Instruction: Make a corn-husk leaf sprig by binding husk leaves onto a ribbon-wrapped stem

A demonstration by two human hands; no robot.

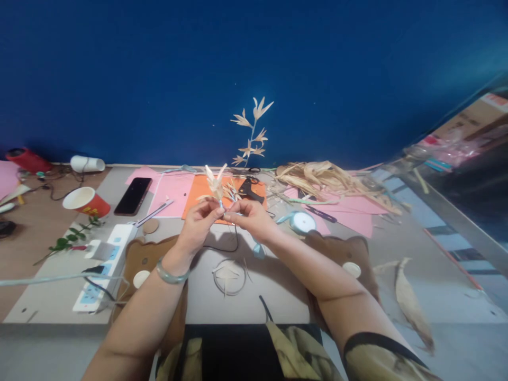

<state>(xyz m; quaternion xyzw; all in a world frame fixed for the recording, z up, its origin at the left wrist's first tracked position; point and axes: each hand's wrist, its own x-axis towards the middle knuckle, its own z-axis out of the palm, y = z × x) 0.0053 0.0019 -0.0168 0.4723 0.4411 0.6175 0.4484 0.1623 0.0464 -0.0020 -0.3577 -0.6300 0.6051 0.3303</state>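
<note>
Desk [246, 307]: dried husk pile [325, 180] at back edge, right of centre. Orange sheet [198, 198] mid-back. Power strip [105, 267] toward front-left. Left hand [198, 225] and right hand [252, 217] are raised over desk centre, fingertips meeting. Both grips closed, pinching the stem of a small husk sprig [216, 185], upright, leaves above the fingers.

One head-worn view: we look forward and down across the table [286, 301] to the wall [159, 79] at its far edge; left hand [200, 221], right hand [251, 216] close.
</note>
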